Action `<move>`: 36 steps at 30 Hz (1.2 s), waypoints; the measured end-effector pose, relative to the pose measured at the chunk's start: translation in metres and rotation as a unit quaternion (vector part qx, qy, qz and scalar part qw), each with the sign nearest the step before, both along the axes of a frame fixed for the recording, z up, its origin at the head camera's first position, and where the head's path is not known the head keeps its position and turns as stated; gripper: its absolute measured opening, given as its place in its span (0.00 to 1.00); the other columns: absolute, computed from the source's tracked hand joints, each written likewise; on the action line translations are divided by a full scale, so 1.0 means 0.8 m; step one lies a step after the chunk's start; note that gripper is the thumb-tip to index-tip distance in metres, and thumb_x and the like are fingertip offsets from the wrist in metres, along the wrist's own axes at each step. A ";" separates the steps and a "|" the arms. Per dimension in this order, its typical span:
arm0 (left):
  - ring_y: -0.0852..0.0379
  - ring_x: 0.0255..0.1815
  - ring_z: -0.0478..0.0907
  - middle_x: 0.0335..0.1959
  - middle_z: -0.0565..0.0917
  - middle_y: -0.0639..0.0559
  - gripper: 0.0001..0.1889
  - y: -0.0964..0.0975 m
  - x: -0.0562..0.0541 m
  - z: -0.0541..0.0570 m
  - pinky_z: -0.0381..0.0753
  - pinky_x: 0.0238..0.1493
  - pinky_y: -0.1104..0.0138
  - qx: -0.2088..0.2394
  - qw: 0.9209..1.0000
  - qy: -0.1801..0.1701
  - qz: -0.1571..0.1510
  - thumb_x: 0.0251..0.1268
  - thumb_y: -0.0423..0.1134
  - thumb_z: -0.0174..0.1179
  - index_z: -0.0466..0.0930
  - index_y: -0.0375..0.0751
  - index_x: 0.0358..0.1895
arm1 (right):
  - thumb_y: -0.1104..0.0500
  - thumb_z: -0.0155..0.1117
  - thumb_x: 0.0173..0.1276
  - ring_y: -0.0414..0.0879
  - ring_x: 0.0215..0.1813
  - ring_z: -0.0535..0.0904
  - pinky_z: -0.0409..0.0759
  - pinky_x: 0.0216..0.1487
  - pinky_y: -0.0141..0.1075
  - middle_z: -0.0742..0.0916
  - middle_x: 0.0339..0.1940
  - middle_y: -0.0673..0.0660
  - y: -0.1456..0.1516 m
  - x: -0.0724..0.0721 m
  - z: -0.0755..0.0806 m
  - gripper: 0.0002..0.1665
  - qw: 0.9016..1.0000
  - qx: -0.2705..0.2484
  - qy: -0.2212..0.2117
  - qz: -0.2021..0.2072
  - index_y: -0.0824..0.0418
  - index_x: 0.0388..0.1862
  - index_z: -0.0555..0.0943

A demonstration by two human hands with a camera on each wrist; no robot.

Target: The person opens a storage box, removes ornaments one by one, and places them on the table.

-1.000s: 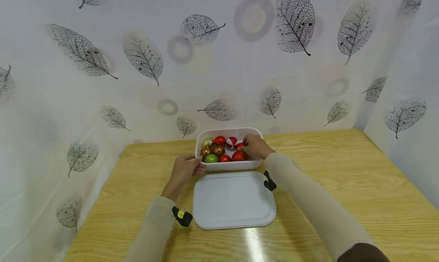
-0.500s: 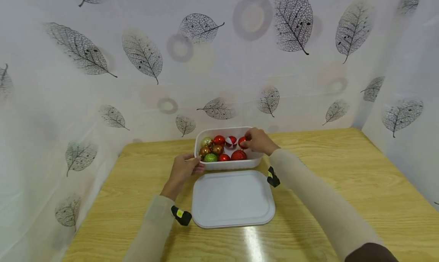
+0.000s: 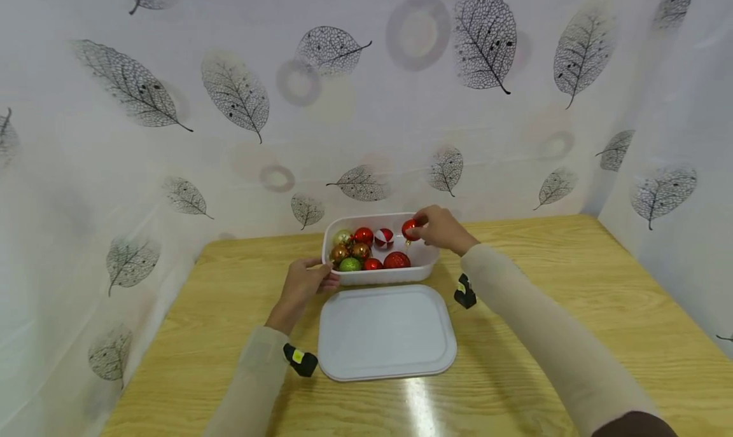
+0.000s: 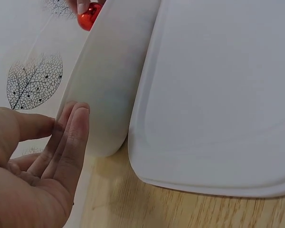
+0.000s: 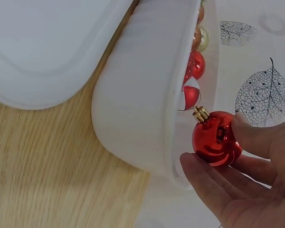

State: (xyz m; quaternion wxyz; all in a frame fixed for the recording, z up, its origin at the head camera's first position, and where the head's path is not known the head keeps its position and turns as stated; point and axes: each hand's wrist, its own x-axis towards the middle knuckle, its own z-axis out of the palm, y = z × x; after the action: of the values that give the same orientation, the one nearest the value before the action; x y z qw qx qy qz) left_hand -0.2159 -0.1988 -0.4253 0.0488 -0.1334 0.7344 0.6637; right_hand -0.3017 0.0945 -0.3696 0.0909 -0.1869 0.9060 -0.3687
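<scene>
A white plastic box with several Christmas baubles in it stands near the back of the table. Between thumb and fingers, my right hand pinches a shiny red bauble over the box's right end, its gold cap and wire loop pointing down. My left hand grips the box's left front rim, thumb on one side and fingers on the outer wall. Inside are a green glittery bauble, a red-and-white one, a pale gold one, and several red and copper ones.
A white lid lies flat on the wooden table, just in front of the box. A leaf-printed curtain hangs behind the table and down both sides.
The right hand has lifted the red bauble from among the others and moved it up and slightly right. The left hand keeps its hold on the box rim.
</scene>
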 end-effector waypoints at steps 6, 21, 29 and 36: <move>0.55 0.28 0.88 0.32 0.88 0.39 0.22 0.000 -0.001 -0.003 0.91 0.36 0.66 0.003 1.000 0.004 0.003 0.77 0.33 0.56 0.70 0.21 0.66 | 0.62 0.64 0.74 0.63 0.51 0.84 0.91 0.43 0.44 0.83 0.54 0.73 0.018 -0.001 0.007 0.21 1.000 -0.018 0.000 -0.007 0.76 0.59 0.78; 0.56 0.29 0.87 0.33 0.87 0.39 0.21 0.001 0.000 -0.004 0.91 0.38 0.66 -0.005 1.000 0.002 -0.004 0.79 0.34 0.54 0.70 0.23 0.66 | 0.63 0.61 0.76 0.67 0.55 0.82 0.91 0.44 0.39 0.80 0.60 0.75 0.074 0.003 0.010 0.25 0.997 -0.067 -0.026 -0.030 0.78 0.65 0.73; 0.56 0.31 0.87 0.34 0.88 0.40 0.22 0.001 0.000 -0.002 0.91 0.39 0.67 -0.007 1.000 -0.005 -0.001 0.79 0.34 0.54 0.69 0.25 0.69 | 0.63 0.59 0.77 0.68 0.56 0.82 0.90 0.46 0.40 0.78 0.61 0.78 0.101 0.010 0.002 0.27 0.996 -0.070 -0.040 -0.042 0.81 0.67 0.69; 0.56 0.31 0.87 0.35 0.88 0.40 0.22 0.003 0.000 -0.001 0.91 0.39 0.67 -0.010 1.000 -0.007 -0.006 0.79 0.35 0.54 0.69 0.26 0.69 | 0.63 0.61 0.76 0.67 0.54 0.83 0.89 0.50 0.50 0.80 0.59 0.77 0.114 0.013 -0.024 0.26 0.996 -0.061 -0.042 -0.047 0.81 0.64 0.72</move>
State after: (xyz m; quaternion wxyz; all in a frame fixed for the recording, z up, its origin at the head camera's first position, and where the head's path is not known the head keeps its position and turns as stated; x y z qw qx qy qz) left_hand -0.2160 -0.1965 -0.4264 0.0569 -0.1343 0.7414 0.6550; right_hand -0.2916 0.1857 -0.3886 0.0995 -0.1334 0.8852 -0.4345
